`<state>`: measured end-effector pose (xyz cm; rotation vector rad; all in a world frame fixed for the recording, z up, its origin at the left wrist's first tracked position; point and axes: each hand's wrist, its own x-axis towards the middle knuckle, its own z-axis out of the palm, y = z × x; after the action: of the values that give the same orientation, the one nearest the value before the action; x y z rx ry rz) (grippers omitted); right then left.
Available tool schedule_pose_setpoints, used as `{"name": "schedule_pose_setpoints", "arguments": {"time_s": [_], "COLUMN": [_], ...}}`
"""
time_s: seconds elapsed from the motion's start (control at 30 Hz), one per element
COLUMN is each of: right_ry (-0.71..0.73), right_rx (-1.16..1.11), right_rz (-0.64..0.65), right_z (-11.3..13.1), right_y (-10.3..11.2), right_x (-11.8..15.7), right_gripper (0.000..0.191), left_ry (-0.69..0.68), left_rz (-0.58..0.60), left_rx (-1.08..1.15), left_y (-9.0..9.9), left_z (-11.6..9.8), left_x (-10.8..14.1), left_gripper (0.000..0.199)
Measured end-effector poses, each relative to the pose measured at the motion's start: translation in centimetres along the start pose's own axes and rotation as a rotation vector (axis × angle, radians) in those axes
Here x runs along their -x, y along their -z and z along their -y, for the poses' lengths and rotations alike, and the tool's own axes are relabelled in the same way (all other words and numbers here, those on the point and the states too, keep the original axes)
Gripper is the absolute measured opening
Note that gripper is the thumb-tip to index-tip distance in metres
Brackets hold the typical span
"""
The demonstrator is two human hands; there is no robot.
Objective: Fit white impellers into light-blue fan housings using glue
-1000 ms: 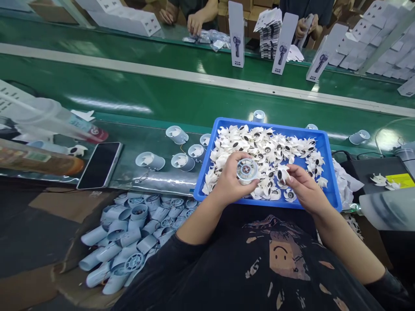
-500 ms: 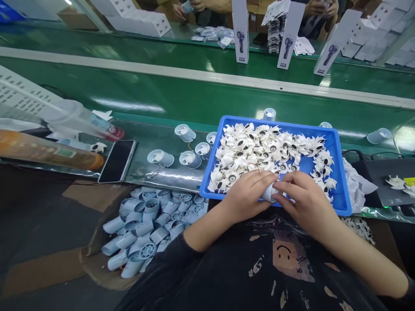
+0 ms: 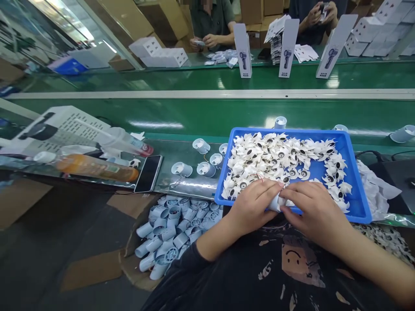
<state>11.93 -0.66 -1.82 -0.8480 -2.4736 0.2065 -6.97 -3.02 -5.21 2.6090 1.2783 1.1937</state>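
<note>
My left hand (image 3: 254, 205) is closed around a small light blue fan housing (image 3: 275, 204), a short plastic cylinder, at the front edge of a blue tray (image 3: 359, 177). From the other side, the fingers of my right hand (image 3: 313, 205) are closed against the housing's end. My fingers hide most of that end, so whether a part sits in it cannot be made out. White fan blades (image 3: 266, 151) with dark hubs fill much of the tray behind my hands. To its left, several light blue housings (image 3: 182, 169) with white blades inside rest on the bench.
Below the bench, a carton holds many housings (image 3: 173, 233). A phone (image 3: 148, 173) and an orange drink bottle (image 3: 97, 167) lie at left. Crumpled white plastic (image 3: 376, 190) is right of the tray. Across the green conveyor belt (image 3: 181, 114) stand printed boxes (image 3: 243, 52); two people work there.
The camera view has tilted up and turned left, showing more of the far side. Both hands stay on the housing, with my right fingers now wrapped further over its end.
</note>
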Motion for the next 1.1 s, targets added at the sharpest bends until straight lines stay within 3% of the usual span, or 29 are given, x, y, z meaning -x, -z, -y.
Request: {"name": "schedule_pose_setpoints", "arguments": {"time_s": [0.13, 0.33, 0.6, 0.83, 0.97, 1.1], "right_ry": [-0.012, -0.010, -0.018, -0.019, -0.044, -0.025], "right_rx": [-0.109, 0.084, 0.016, -0.019, -0.084, -0.122], "right_rz": [-0.026, -0.080, -0.104, -0.104, -0.131, -0.092], "right_z": [0.2, 0.9, 0.5, 0.5, -0.1, -0.6], "right_y": [0.0, 0.2, -0.7, -0.2, 0.1, -0.7], "right_x": [0.4, 0.2, 0.7, 0.8, 0.9, 0.8], "right_gripper": [0.011, 0.011, 0.011, 0.012, 0.012, 0.012], "left_ry": [-0.025, -0.027, -0.008, 0.001, 0.091, 0.039], "left_rz": [-0.034, -0.035, -0.009, 0.032, 0.018, -0.025], "left_rx": [0.051, 0.053, 0.136, 0.159, 0.109, 0.102], "left_y": [0.3, -0.3, -0.5, -0.5, -0.2, -0.4], "left_z": [-0.3, 0.0, 0.2, 0.6, 0.9, 0.6], "left_x": [0.1, 0.2, 0.4, 0.9, 1.2, 1.0], "left_gripper": [0.034, 0.037, 0.038, 0.047, 0.050, 0.047]}}
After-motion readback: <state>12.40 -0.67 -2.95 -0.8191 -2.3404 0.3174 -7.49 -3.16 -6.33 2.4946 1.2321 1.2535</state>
